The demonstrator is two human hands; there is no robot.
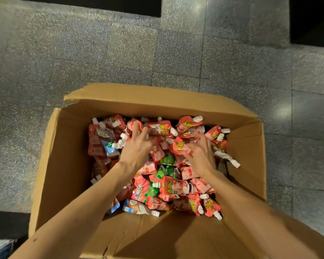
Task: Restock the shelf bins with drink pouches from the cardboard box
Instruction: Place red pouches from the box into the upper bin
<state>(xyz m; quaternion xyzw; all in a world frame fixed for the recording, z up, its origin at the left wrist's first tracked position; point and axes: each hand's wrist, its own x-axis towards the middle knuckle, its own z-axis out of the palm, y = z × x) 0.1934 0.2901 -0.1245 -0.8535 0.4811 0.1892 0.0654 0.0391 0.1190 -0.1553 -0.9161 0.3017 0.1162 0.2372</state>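
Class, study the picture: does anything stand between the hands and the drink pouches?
Nothing visible. The cardboard box is open on top, and the left hand and right hand are both in among the drink pouches.

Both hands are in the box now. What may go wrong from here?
1. The left hand and right hand dig into loose drink pouches with fingers half buried; a handful may slip and drop beside the cardboard box.
2. A few green pouches lie mixed among the red ones, so wrong kinds may reach one bin.
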